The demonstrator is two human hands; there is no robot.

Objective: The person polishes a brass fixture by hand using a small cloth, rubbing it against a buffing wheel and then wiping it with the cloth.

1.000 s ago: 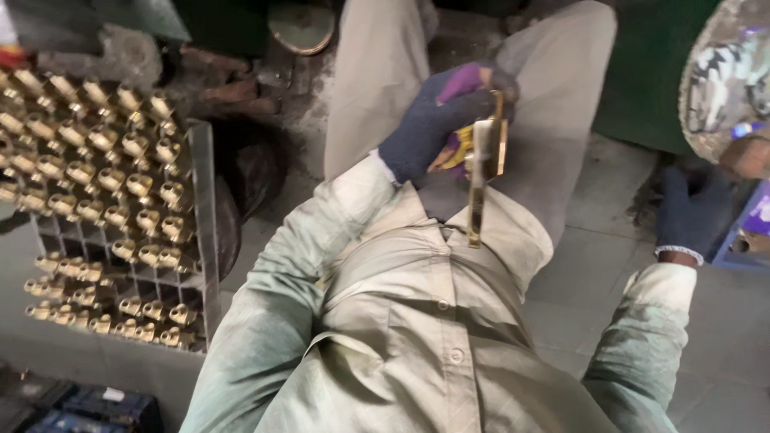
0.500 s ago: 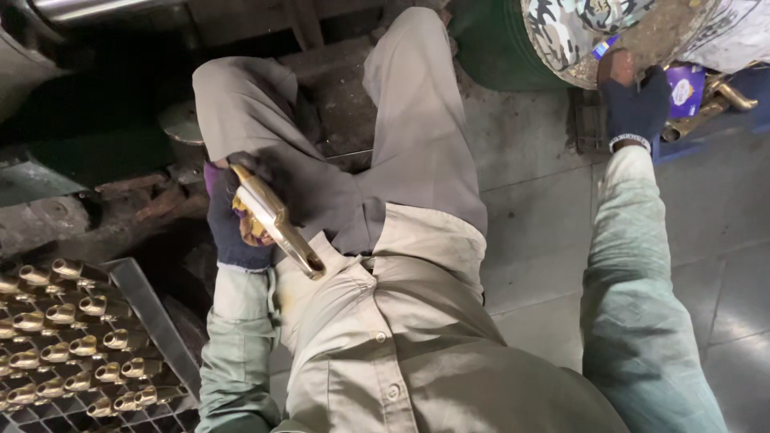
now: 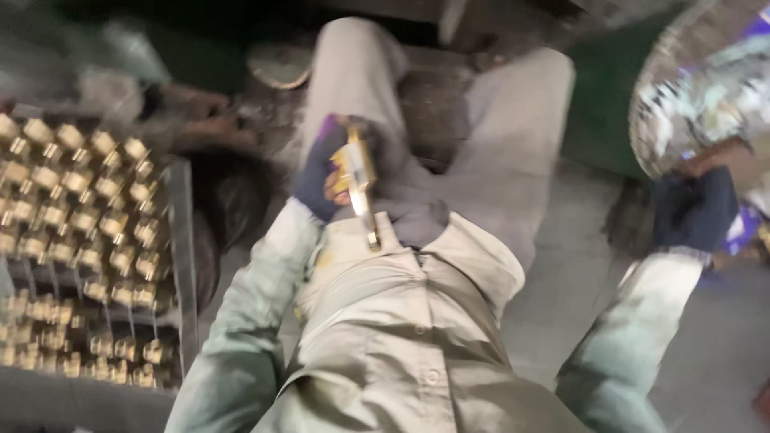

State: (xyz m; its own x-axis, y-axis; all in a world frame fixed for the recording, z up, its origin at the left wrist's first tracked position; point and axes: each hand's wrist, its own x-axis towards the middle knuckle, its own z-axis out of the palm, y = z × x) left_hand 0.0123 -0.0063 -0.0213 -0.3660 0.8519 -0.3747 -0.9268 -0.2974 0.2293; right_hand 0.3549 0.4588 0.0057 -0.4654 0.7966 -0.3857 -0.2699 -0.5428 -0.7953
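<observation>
- The long, narrow brass fitting point(image 3: 358, 183) stands nearly upright over the person's lap, lower tip close to the beige shirt point(image 3: 401, 337).
- The left hand point(image 3: 325, 172), in a dark blue glove, is closed around the brass fitting's upper part.
- The right hand point(image 3: 696, 207), gloved too, reaches well apart to the right beside a shiny round woven basket point(image 3: 706, 88); blur hides whether it grips anything.
- At left, a metal rack point(image 3: 178, 265) holds rows of brass parts point(image 3: 80, 200).
- Held one-handed near the top, the fitting could likely slip or snag the shirt.
</observation>
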